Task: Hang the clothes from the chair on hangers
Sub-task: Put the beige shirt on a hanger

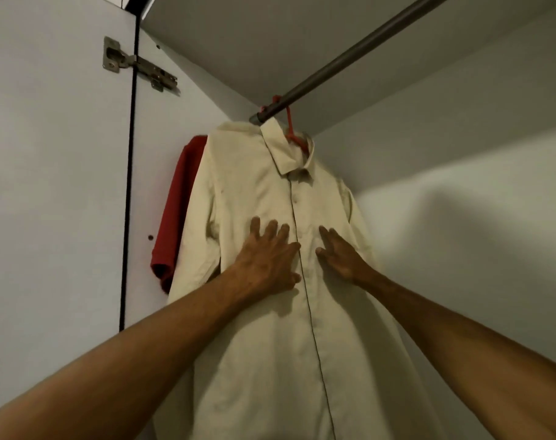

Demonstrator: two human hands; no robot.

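The left hand and right hand are bare, tendons ridging their backs; left forearm and right forearm are bare too.

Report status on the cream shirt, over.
Left hand and right hand flat on cream shirt. Shirt on red hanger, on rail. Nothing blocking.

cream shirt with dark placket line, red hanger, red garment
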